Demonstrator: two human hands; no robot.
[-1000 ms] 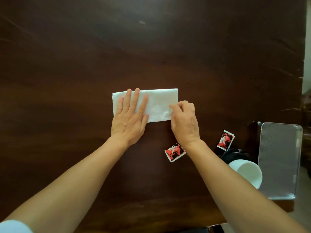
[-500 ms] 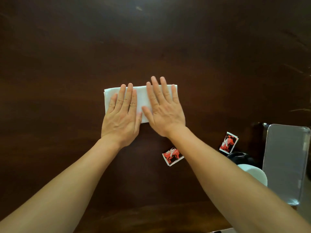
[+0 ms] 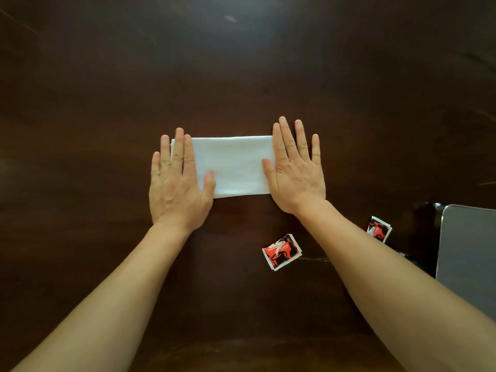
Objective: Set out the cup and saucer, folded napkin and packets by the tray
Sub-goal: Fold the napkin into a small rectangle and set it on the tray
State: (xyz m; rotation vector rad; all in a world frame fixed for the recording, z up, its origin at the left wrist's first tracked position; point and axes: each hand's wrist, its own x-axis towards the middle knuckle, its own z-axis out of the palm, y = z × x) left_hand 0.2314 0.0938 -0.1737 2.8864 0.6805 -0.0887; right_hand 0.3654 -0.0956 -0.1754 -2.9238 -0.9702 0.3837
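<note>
Already folded: napkin pressed flat on the table

Centrally on the dark table [image 3: 241,76] lay the white napkin [image 3: 233,166], folded into a long strip. The left hand [image 3: 175,189] and right hand [image 3: 296,175] rested flat on its two ends, fingers spread, gripping nothing, likely to smooth the creases. Two red packets [image 3: 281,252] sat nearer, by the right forearm, with the grey tray [image 3: 467,251] at the far right

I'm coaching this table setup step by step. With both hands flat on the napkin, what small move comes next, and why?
Probably lift the right hand and reach for the nearer packet: the napkin already lies folded and flat, while both packets sit loose, away from the tray.
</note>
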